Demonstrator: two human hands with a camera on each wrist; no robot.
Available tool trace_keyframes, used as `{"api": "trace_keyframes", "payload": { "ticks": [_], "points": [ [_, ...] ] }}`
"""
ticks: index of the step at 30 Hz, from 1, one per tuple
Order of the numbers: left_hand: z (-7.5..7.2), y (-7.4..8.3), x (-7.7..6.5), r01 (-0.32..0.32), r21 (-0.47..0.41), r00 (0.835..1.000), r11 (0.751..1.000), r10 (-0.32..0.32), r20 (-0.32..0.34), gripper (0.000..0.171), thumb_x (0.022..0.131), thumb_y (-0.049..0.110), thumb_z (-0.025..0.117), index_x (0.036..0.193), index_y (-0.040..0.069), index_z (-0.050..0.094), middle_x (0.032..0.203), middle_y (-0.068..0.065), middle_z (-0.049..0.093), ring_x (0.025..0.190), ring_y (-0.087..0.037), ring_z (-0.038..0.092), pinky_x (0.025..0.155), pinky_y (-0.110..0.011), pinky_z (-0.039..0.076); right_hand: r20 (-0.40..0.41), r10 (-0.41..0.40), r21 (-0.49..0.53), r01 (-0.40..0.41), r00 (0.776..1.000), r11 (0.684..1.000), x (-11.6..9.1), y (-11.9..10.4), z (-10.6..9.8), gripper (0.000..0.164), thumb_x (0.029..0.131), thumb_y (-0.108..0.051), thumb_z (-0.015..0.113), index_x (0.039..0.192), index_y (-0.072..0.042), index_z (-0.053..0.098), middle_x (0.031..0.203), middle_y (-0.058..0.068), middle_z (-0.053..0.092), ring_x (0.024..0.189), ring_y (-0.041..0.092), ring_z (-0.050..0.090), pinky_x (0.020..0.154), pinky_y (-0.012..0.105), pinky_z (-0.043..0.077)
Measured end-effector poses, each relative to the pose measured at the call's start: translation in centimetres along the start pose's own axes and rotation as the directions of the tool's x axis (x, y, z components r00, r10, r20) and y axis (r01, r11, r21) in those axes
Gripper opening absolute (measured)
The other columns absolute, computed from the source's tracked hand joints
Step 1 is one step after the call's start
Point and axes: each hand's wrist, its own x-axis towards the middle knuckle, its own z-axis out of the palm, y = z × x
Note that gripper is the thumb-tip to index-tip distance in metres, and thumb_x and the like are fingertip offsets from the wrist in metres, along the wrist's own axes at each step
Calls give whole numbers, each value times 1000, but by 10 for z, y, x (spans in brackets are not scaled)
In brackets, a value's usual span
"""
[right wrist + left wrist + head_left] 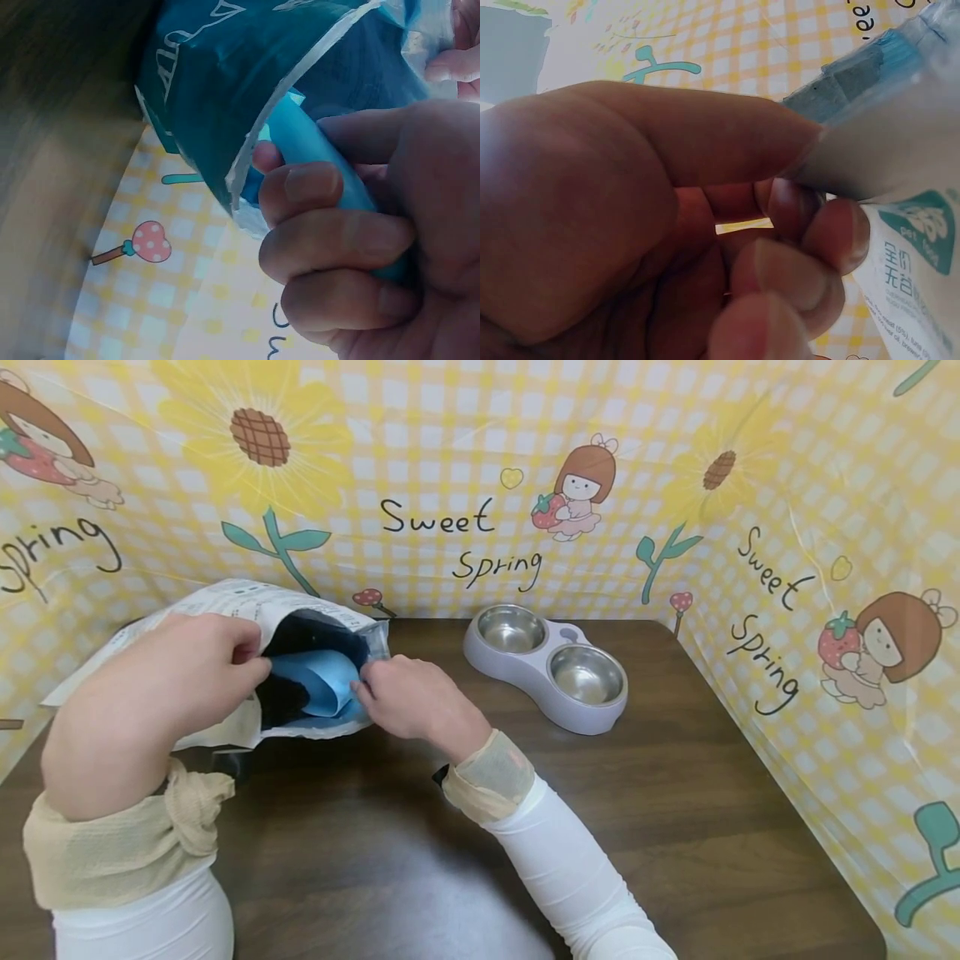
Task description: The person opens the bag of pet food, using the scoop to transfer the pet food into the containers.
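Note:
A pet food bag leans at the back left of the table, its mouth gaping toward me. My left hand pinches the near rim of that mouth between thumb and fingers; green print shows on the bag's white side in the left wrist view. Inside the opening is a light blue scoop, with dark contents around it that I cannot make out clearly. My right hand grips the blue scoop handle, fingers curled around it at the right edge of the mouth. The scoop's far end is partly hidden within the bag.
A lilac double pet bowl with two steel dishes stands on the brown wooden table, right of the bag. Yellow checked cloth with flowers and figures walls the table at the back and sides.

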Motion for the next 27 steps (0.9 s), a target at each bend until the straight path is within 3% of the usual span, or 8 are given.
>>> {"api": "trace_keyframes", "payload": {
  "ticks": [7,16,27],
  "points": [
    [0,0,1,-5,-6,1000,1000,5,-14,30,90,12,54,61,11,45,52,-4,42,53,-21,43,53,-33,30,-48,-21,-122,16,999,992,-4,-11,2,33,103,-39,46,101,-14,68,71,-1,62,58,11,57,51,29,53],
    [0,-1,1,4,-12,1000,1000,-4,21,28,91,11,52,63,11,47,51,-3,49,51,-19,46,53,-33,33,3,-24,-20,24,1000,999,0,-4,5,35,104,-36,45,83,-15,63,67,-1,52,60,12,55,52,26,45],
    [1,0,2,0,2,1000,1000,0,17,29,90,11,53,62,11,46,55,-3,38,56,-22,42,54,-33,29,15,-18,35,17,1000,999,-1,-4,4,34,105,-36,44,84,-16,62,67,-2,52,58,11,53,49,24,42]
  ]
}}
